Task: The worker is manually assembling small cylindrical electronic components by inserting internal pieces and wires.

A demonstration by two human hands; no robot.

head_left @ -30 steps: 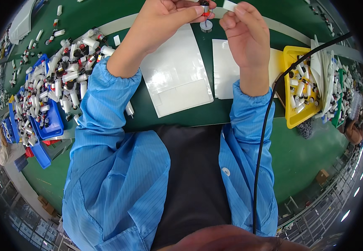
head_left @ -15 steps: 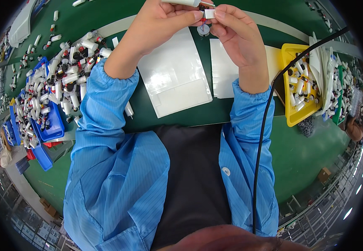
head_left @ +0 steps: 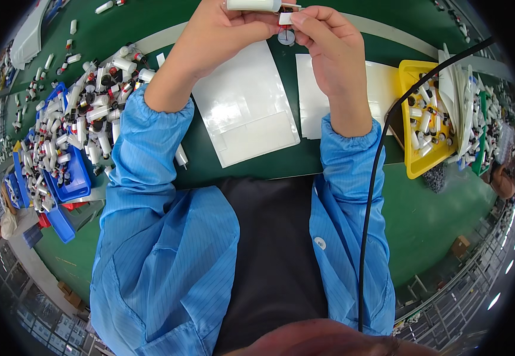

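Observation:
My left hand [head_left: 219, 38] is closed around a white plastic cylinder [head_left: 250, 5] at the top edge of the view. Out of the cylinder's right end come a dark part and thin wires, and a small round silvery disc [head_left: 286, 38] hangs below on them. Between the thumb and fingers of my right hand [head_left: 334, 50] is a small white rectangular tab [head_left: 285, 19], held against the wires. The left thumb tip is close beside that tab. A glossy white sheet [head_left: 245, 101] lies on the green table under my hands, with more white sheets [head_left: 312, 89] to its right.
On the left, a heap of white cylinders with red and black ends [head_left: 100, 110] spills around blue trays [head_left: 78, 178]. A yellow tray [head_left: 412, 160] with similar parts stands at right. A black cable [head_left: 376, 172] crosses my right side. One loose cylinder [head_left: 181, 156] lies beside my left sleeve.
Both hands have shifted slightly left, and the right hand with the white tab has moved in closer to the left hand. The grips look the same.

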